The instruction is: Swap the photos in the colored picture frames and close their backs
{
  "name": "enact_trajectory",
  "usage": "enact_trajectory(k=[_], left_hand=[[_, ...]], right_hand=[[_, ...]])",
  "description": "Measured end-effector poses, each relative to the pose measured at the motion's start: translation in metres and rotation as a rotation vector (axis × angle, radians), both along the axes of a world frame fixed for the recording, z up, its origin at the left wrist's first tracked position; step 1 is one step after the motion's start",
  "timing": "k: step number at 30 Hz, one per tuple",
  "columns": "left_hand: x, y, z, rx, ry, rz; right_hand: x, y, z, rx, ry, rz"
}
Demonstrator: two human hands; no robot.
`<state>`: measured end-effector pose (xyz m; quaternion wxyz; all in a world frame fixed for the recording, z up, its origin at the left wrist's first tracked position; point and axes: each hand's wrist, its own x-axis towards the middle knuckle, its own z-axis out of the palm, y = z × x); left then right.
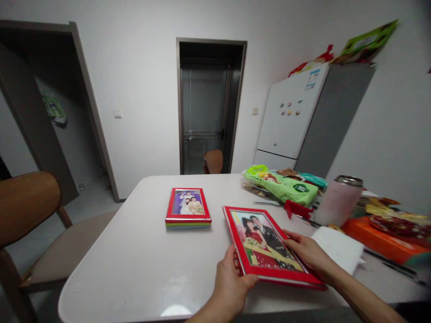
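Note:
A red picture frame with a photo of a couple is held by both hands near the table's front edge, its front tilted up toward me. My left hand grips its lower left edge, with the thumb on the front and the fingers curled behind. On the opposite side, my right hand clasps the right edge, its thumb on the front. Farther left, a smaller red picture frame with a wedding photo lies on top of a stack; green and pale edges show beneath it.
Along the right of the white table lie a green package, a pink tumbler, white tissues and an orange box. A wooden chair stands at left. Behind are a fridge and a doorway.

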<state>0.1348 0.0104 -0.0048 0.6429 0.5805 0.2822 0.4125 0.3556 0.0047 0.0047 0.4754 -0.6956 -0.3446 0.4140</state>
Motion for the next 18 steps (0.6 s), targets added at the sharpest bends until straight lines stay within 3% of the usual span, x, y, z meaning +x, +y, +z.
enact_trajectory(k=[5,8,11,14,18], left_hand=[[0.016,0.008,-0.012,0.257,0.354,0.076],[0.017,0.011,-0.011,0.258,0.401,0.116],[0.010,0.015,-0.012,0.223,0.405,0.145],[-0.009,0.031,-0.017,0.127,0.356,0.224],[-0.048,0.069,-0.022,-0.097,0.206,0.392]], right_hand=[[0.036,0.027,-0.026,-0.009,-0.604,0.168],[0.044,0.032,-0.033,-0.036,-0.771,0.132],[0.039,0.031,-0.029,-0.050,-0.919,0.105],[0.010,0.036,-0.017,0.019,-1.062,0.117],[-0.072,0.064,-0.005,0.260,-1.174,0.249]])
